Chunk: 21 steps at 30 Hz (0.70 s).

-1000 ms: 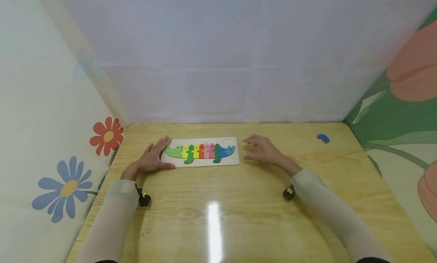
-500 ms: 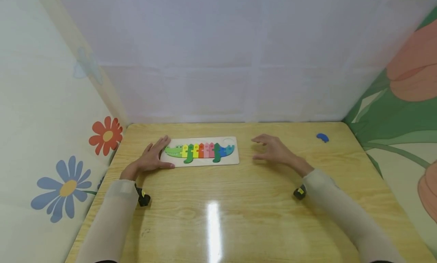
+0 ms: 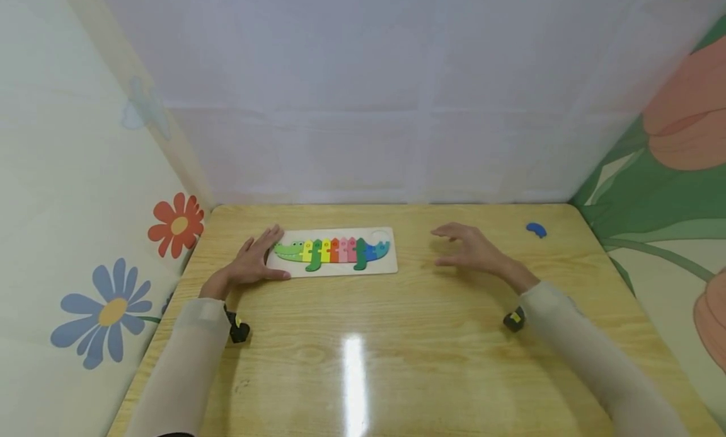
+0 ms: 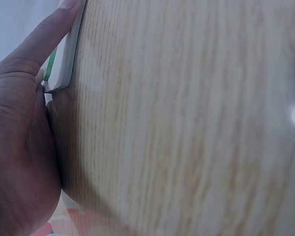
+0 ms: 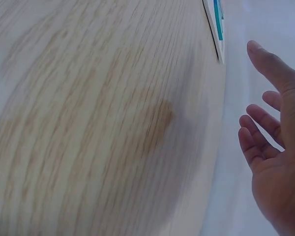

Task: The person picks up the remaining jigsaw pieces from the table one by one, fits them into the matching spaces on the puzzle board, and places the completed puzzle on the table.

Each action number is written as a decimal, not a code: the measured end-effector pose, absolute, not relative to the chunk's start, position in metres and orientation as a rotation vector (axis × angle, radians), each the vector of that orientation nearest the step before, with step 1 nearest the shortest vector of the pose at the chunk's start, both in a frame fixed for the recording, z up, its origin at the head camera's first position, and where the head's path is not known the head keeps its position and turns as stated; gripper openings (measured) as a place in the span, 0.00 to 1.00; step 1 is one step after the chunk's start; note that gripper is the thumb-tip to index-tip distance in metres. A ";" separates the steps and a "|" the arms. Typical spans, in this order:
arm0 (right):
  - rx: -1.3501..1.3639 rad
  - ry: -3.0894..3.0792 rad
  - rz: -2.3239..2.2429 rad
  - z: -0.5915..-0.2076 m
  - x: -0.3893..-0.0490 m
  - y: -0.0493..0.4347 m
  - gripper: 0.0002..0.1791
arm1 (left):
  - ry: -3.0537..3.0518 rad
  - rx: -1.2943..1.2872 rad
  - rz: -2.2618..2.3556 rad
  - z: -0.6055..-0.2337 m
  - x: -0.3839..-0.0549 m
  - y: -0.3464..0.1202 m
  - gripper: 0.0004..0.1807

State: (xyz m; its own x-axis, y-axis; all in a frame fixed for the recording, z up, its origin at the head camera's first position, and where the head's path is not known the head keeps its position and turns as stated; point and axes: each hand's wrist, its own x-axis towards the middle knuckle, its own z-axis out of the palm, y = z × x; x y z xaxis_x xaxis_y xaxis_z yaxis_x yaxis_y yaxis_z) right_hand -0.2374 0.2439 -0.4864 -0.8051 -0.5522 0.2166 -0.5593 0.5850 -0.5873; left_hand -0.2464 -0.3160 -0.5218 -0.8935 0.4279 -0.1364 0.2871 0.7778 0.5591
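A white wooden puzzle board [image 3: 334, 272] lies flat, bearing a crocodile made of coloured pieces from green head to blue tail [image 3: 379, 250]. Beside the tail is a bare rounded recess. My left hand [image 3: 249, 263] rests at the board's left end, thumb along the near corner and straight fingers near the far corner; in the left wrist view the thumb [image 4: 44, 37] touches the board's edge. My right hand [image 3: 473, 251] hovers right of the board, holding nothing, fingers loosely bent and apart from the thumb. A small curved blue puzzle piece [image 3: 535, 229] lies farther right.
The wooden table [image 3: 306, 361] meets a pale cloth backdrop [image 3: 363, 140] at its far edge. Flower-printed panels flank it left and right. Small black wrist cameras [image 3: 514, 319] hang under both forearms.
My right hand has moved rightward, away from the board and nearer the blue piece, its fingers still spread. My left hand and the board have stayed put.
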 end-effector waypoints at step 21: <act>0.954 -2.808 1.011 -0.479 -0.237 0.292 0.40 | 2.714 0.538 0.800 -0.514 -0.241 -0.311 0.69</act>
